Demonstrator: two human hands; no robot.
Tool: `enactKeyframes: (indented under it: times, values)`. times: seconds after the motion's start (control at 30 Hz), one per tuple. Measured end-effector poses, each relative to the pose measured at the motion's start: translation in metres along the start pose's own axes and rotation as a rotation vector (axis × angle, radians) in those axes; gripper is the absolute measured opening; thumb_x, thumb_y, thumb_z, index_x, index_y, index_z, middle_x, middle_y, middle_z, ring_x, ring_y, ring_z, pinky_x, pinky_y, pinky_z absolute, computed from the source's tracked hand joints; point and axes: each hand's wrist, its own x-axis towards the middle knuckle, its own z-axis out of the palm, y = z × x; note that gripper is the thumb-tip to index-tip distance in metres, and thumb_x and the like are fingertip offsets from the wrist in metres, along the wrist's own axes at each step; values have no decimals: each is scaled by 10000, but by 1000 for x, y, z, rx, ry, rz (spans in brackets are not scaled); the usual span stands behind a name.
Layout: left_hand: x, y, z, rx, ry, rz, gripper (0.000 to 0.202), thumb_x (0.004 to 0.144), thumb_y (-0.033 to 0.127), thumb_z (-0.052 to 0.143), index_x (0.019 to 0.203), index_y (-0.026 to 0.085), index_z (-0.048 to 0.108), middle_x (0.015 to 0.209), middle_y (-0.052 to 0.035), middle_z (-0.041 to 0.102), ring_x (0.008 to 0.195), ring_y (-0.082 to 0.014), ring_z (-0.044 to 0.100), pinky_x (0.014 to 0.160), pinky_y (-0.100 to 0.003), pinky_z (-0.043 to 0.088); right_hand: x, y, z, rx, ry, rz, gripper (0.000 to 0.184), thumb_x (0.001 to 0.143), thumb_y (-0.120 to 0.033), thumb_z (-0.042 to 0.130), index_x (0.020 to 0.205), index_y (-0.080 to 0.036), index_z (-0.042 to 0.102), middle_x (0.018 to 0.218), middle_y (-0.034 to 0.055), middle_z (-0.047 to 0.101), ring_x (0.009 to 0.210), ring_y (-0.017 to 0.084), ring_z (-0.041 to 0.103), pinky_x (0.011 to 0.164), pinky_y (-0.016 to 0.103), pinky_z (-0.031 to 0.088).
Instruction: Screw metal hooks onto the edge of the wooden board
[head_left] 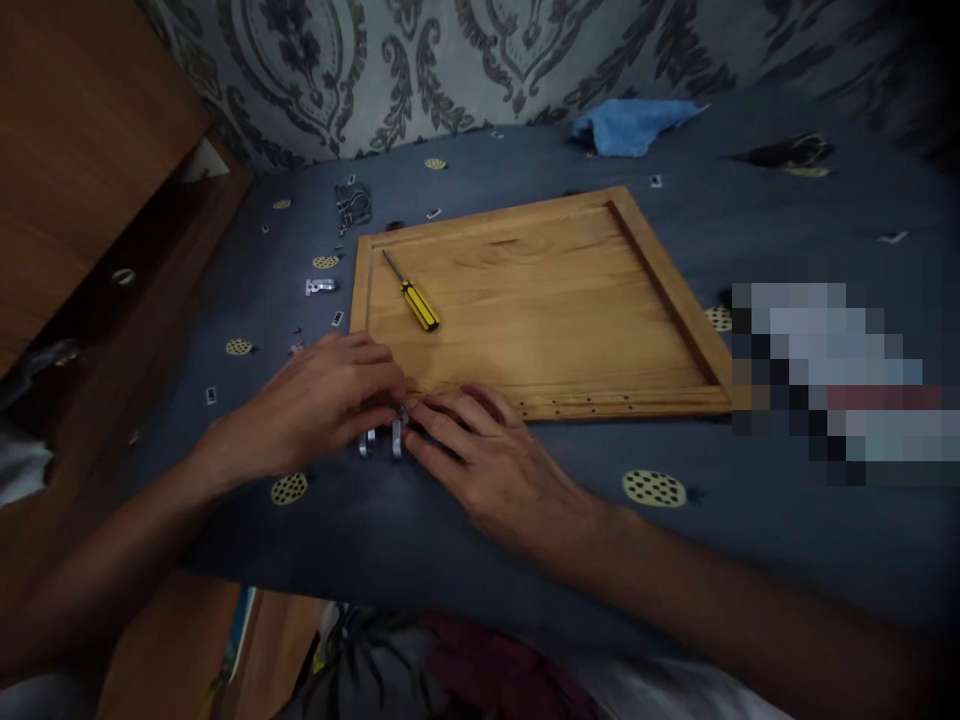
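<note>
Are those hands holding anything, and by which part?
The left hand and right hand meet at the far end of a metal fitting by the wooden board; whether either grips it is hidden.

Exposure low; dim overall, light source out of view. Brightest area: wooden panel [510, 310], faint sheen toward its near middle; inner side of its right rail [675, 290] in shade. Weak glints on metal hinge [397, 438]. Deep shadow below cabinet [97, 130] at left; far right corner falls to near black. Wallpaper [517, 50] soft and stretched at far right. Left hand [330, 400] and right hand [487, 450] slightly blurred. Coarse pixel blocks [847, 350] hide detail at right.
</note>
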Motion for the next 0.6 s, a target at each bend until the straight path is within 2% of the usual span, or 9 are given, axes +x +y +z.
enactKeyframes:
  times: [0.2,0.33,0.43,0.6]
  values:
    - [3,4,0,113,-29,-14,117,1018,206,594,960,168,688,934,-49,692,911,-237,606,800,-355,379,1,-1,1,-15,33,9,234,1040,-158,562,1177,-120,747,1274,132,754,1168,274,619,1038,472,501]
    - [3,5,0,77,-47,-2,126,1030,190,582,1067,194,702,994,-39,719,961,-241,640,826,-359,385,1,-1,1,-7,35,11,228,1038,-153,564,1168,-118,747,1252,135,758,1164,275,619,1034,474,498]
    - [1,7,-1,71,-51,-19,142,1044,189,562,1076,185,700,995,-41,723,951,-234,640,826,-356,381,1,-1,1,-8,38,11,230,1037,-149,561,1164,-117,750,1259,132,756,1163,279,620,1033,476,498]
    - [-1,7,-1,45,-4,-7,170,1050,188,550,1130,202,698,985,-22,714,903,-204,621,807,-343,369,1,0,1,-17,28,7,232,1040,-164,564,1172,-123,751,1269,141,753,1166,278,622,1028,478,502]
